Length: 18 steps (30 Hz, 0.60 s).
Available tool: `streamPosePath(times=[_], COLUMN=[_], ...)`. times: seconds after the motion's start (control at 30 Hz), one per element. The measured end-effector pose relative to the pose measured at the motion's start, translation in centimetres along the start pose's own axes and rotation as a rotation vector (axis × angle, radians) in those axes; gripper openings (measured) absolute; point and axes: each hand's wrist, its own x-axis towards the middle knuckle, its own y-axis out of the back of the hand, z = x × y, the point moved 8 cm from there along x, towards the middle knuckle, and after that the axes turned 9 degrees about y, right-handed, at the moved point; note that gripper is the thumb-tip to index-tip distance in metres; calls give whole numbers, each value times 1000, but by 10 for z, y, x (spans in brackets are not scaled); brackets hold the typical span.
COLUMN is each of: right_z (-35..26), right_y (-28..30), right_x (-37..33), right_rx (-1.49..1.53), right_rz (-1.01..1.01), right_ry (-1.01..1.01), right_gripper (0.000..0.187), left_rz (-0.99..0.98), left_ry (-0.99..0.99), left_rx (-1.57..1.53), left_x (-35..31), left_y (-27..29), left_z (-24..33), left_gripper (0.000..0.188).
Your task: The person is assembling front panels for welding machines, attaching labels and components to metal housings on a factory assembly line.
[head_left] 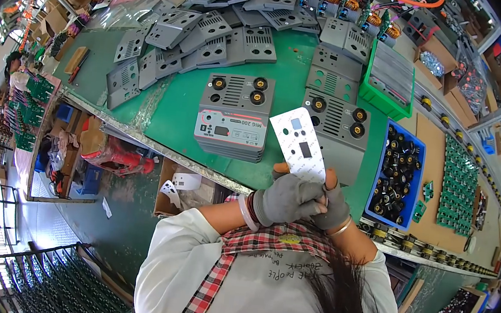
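Note:
A white panel sticker (298,131) with cut-out holes and a dark rectangular window tilts up from my hands. My left hand (285,201), in a grey fingerless glove, is closed at its lower end. Beside it my right hand (335,208), gloved alike, grips the lower right corner; the fingers of both meet there. Just beyond the hands, a stack of grey metal panels (339,114) with round sockets stands partly behind the sticker. To the left lies another stack of grey panels (235,102), its top one bearing a light printed label on the near half.
Loose grey panels (198,42) heap along the back of the green table (168,119). At right stand a green bin (366,86) of panels and a blue bin (419,176) of black sockets. Green circuit boards (460,186) lie farther right. A cardboard box (164,205) sits below the table edge.

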Motion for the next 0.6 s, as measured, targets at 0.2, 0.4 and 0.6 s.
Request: streamPosePath(times=[0.2,0.4,0.6], right_z=[-1,-16,32], right_y=[-7,-1,2], right_x=[-2,-3,-7], right_rx=[4,-354,-159], right_rz=[-74,-96,-243], right_ry=[-37,43,-345], right_gripper=[82,77,73], left_rz=[-62,112,306], left_ry=[-9,341,772], left_rx=[37,320,514], left_x=[1,-31,-128], left_y=[7,70,148], left_z=[10,-33,-120], left_gripper=[15,20,13])
